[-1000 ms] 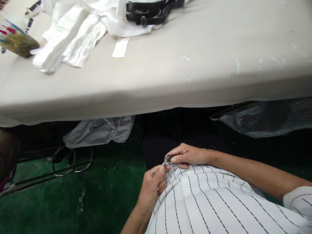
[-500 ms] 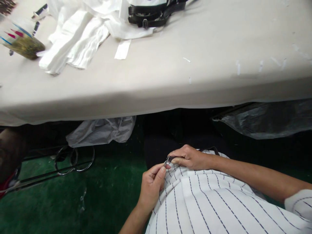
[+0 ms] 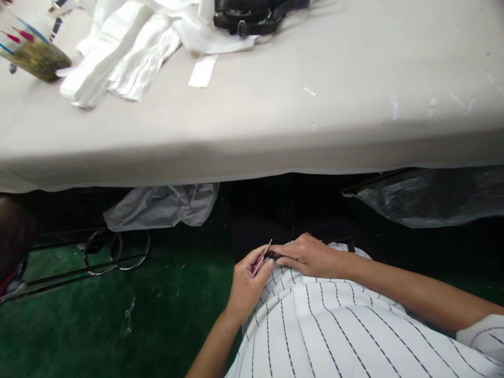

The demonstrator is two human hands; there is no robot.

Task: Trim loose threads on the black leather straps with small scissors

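My left hand (image 3: 249, 286) is closed around a small pink-handled tool (image 3: 260, 262) with a thin, pointed metal tip; its exact kind is too small to tell. Close beside it, my right hand (image 3: 309, 256) pinches a narrow black strap (image 3: 271, 255), mostly hidden by the fingers. More of a dark strap shows behind my right wrist. Both hands meet at my lap, over white clothing with dark dashed stripes, below the table edge. The left fingertips also touch the strap's end.
A table with a pale cover (image 3: 252, 115) spans the view. On it lie black straps with a buckle (image 3: 252, 21), white strips (image 3: 114, 58), paper scraps and a cup of pens (image 3: 43, 60). Below are plastic bags (image 3: 169, 207), metal rings (image 3: 136, 252) and a green floor.
My left hand has shifted the tool: its pink handle now shows and its tip points up past the strap. My right hand stays nearly in place. The view has tilted slightly.
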